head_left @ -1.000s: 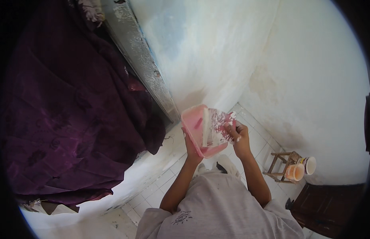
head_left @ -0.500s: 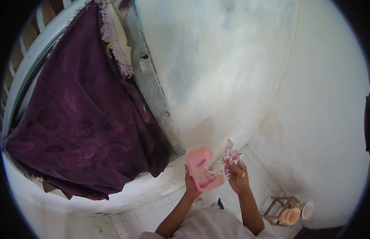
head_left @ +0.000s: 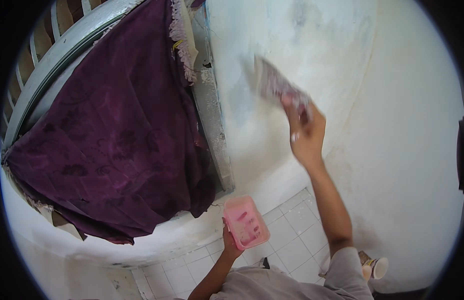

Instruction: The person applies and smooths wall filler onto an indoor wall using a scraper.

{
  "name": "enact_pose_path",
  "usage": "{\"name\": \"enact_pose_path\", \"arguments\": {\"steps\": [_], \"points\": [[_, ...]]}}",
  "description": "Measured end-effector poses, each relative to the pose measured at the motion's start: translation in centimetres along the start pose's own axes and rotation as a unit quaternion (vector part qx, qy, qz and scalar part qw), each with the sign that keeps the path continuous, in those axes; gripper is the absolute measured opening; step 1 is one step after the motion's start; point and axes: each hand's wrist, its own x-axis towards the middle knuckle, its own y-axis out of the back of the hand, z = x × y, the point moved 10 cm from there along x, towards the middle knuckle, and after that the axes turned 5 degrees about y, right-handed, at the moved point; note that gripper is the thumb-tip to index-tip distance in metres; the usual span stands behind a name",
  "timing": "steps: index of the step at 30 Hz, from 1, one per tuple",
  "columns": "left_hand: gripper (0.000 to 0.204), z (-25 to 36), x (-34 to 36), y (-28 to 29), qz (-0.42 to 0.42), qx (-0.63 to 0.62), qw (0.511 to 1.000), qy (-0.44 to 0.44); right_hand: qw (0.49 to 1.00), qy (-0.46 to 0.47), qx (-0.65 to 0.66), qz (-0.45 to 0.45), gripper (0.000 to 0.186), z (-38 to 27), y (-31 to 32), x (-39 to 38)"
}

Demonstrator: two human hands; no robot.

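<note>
A shallow pink plastic tub (head_left: pixel 245 220) sits in my left hand (head_left: pixel 231 245), gripped along its left side at waist height. White and darker pink smears streak its inside. Raised before the pale patchy wall (head_left: pixel 297 45), my right hand (head_left: pixel 310 135) grips a flat, stiff, card-like sheet (head_left: pixel 276 86) in dark red and white, spotted with whitish paste. Motion blurs the sheet, and whether its edge touches the wall I cannot tell. A white speck of paste sticks to my right hand.
A purple patterned cloth (head_left: pixel 117 125) hangs over a window opening at the left, beside a worn grey frame (head_left: pixel 214 120). White floor tiles (head_left: pixel 292 225) lie below. At the lower right, a white pail (head_left: pixel 379 268) shows partly behind my sleeve.
My right hand has lifted the sheet from the tub up to the wall. My left hand and the tub have shifted slightly down and left. The view has turned a little.
</note>
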Motion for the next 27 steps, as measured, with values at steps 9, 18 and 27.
{"name": "enact_pose_path", "arguments": {"steps": [9,18,27], "points": [[0.082,5.1,-0.7,1.4,-0.051,0.033,0.997,0.041,0.852,0.328,-0.403,-0.065,0.072,-1.5,-9.4,0.6],[0.083,5.9,-1.3,2.8,-0.083,0.042,0.99,0.108,0.907,0.21,-0.361,-0.054,0.055,2.0,-4.8,-8.7],[0.085,4.8,-1.3,2.3,-0.08,0.041,0.988,0.123,0.867,0.273,-0.416,0.031,0.051,-5.1,-7.7,6.0]]}}
